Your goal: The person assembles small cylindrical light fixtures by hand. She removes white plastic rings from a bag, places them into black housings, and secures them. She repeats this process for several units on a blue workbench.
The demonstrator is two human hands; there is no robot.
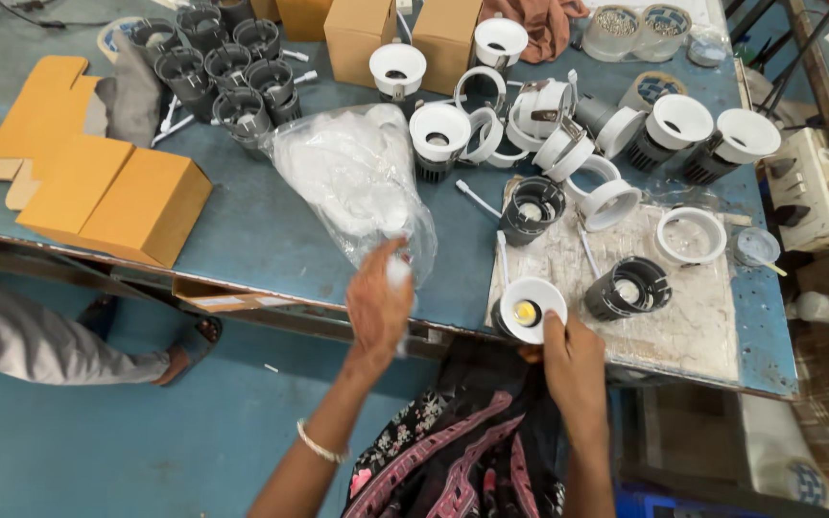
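**Plastic bag in one hand, round lamp in the other**

My left hand (379, 305) is at the near edge of the blue tabletop (261, 230), its fingers pinched shut on the lower end of a clear plastic bag (357, 182). The film is thin, crinkled and glossy, and it bulges with something soft and white inside. The bag lies stretched across the tabletop, away from me toward the middle.

My right hand (573, 360) grips a round downlight (528, 309) from below, fingers wrapped on its near rim. Its face is a smooth white ring, and a small yellow disc sits in the centre. It rests at the near corner of a pale, marbled slab (683, 326) with a worn, scratched surface.

On that slab stand a dark ribbed lamp body (627, 288), cylindrical with fins, and a loose white ring (690, 235). Beyond them lies a jumble of white rings and finished white-faced lamps (549, 125). At the far left is a cluster of grey finned housings (227, 72), matte and metallic.

Plain cardboard boxes (107, 197), one folded and some flat, sit at the left edge, and two more upright boxes (405, 38) stand at the back. A white power strip (813, 187) lies at the right. Another person's grey-clad leg (40, 341) rests on the blue floor at left.
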